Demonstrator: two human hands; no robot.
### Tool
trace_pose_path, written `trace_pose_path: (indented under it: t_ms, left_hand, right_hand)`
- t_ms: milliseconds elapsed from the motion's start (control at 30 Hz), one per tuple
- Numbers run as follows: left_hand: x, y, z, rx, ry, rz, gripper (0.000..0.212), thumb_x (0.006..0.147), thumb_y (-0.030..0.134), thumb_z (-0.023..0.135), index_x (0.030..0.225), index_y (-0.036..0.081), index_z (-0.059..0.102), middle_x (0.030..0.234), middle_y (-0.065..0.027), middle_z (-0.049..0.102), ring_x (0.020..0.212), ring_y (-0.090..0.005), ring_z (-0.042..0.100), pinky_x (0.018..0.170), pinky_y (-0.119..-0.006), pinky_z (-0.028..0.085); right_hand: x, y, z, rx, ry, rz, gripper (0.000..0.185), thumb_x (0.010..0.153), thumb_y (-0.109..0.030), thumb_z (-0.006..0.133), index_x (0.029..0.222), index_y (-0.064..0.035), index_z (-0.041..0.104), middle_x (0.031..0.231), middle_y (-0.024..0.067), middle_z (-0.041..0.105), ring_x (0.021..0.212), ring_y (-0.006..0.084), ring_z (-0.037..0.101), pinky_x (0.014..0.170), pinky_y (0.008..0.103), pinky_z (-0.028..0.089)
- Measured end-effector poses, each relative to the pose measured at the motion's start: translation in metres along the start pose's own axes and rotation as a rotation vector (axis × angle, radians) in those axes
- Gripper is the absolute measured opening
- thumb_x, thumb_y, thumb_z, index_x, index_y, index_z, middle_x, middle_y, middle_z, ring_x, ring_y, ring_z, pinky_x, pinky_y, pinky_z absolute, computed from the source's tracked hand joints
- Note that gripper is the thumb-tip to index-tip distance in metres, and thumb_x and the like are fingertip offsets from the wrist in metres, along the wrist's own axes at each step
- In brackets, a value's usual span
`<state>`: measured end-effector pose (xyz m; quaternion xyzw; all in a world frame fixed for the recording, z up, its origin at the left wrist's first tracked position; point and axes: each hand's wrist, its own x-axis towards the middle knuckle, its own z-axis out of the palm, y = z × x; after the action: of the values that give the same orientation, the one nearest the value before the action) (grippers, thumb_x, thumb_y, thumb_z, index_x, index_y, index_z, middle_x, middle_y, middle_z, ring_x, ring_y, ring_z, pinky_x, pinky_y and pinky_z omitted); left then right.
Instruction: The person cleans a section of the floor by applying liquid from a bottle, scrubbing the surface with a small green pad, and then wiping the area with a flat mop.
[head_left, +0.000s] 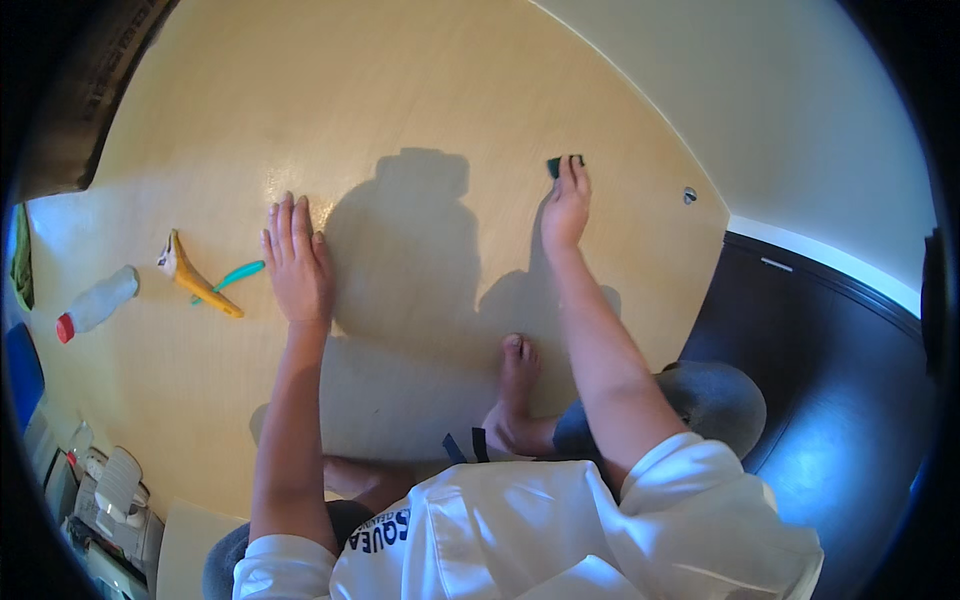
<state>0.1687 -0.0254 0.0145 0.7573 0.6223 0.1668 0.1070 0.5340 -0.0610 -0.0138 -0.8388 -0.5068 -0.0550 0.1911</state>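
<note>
My left hand (298, 274) lies palm down on the light wood-look floor (450, 90), fingers stretched out and nothing in its grasp. Just left of it, a turquoise-handled tool (241, 274) crosses a yellow hand tool (201, 283), which has a pale part at its upper end. Farther right, my right hand (568, 214) presses a small dark green scouring pad (554, 166) against the floor. Its fingers cover much of the pad, and the thumb is hard to make out.
A clear plastic bottle with a red cap (101, 301) lies at left. A cardboard box (82, 97) stands upper left, with a green cloth (22, 259) below it. White containers (120, 484) crowd the lower left. A pale wall (765, 97) and a metal floor fitting (689, 196) are at right.
</note>
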Motion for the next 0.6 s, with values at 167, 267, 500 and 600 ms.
trace_pose_path:
  t_ms: [167,267,500,600]
  left_hand:
    - [0.007,0.018,0.011,-0.025,0.012,0.023,0.045,0.096,0.022,0.037,0.139,0.011,0.037,0.145,-0.0079,0.035,0.136,-0.0270,0.030,0.111,-0.046,0.022]
    - [0.003,0.009,0.013,-0.012,0.040,-0.009,0.045,0.093,0.017,0.040,0.138,0.010,0.038,0.143,-0.0098,0.038,0.135,-0.0273,0.032,0.111,-0.045,0.025]
    - [-0.004,-0.002,0.003,-0.248,0.136,-0.036,0.047,0.086,0.007,0.046,0.133,0.001,0.039,0.138,-0.0167,0.041,0.132,-0.0325,0.034,0.111,-0.046,0.025]
    - [-0.018,-0.012,0.005,-0.175,0.294,-0.294,0.047,0.086,0.006,0.045,0.132,0.000,0.039,0.137,-0.0183,0.041,0.131,-0.0340,0.035,0.110,-0.046,0.025]
  right_hand:
    - [0.077,0.044,0.002,0.070,0.089,-0.012,0.030,0.091,-0.005,0.048,0.119,-0.0027,0.058,0.127,0.0207,0.053,0.119,0.0352,0.048,0.103,0.0380,0.036]
    - [0.040,-0.008,0.017,0.371,0.110,0.201,0.033,0.090,-0.003,0.048,0.121,-0.0028,0.057,0.126,0.0223,0.053,0.119,0.0365,0.048,0.104,0.0391,0.036]
    - [-0.070,-0.146,0.021,0.249,-0.138,-0.353,0.040,0.084,-0.004,0.052,0.124,-0.0042,0.055,0.136,0.0185,0.047,0.128,0.0372,0.041,0.106,0.0438,0.032]
    - [0.022,-0.162,0.024,0.367,-0.243,-0.298,0.041,0.085,-0.006,0.050,0.127,-0.0016,0.051,0.132,0.0203,0.049,0.124,0.0365,0.043,0.104,0.0444,0.033]
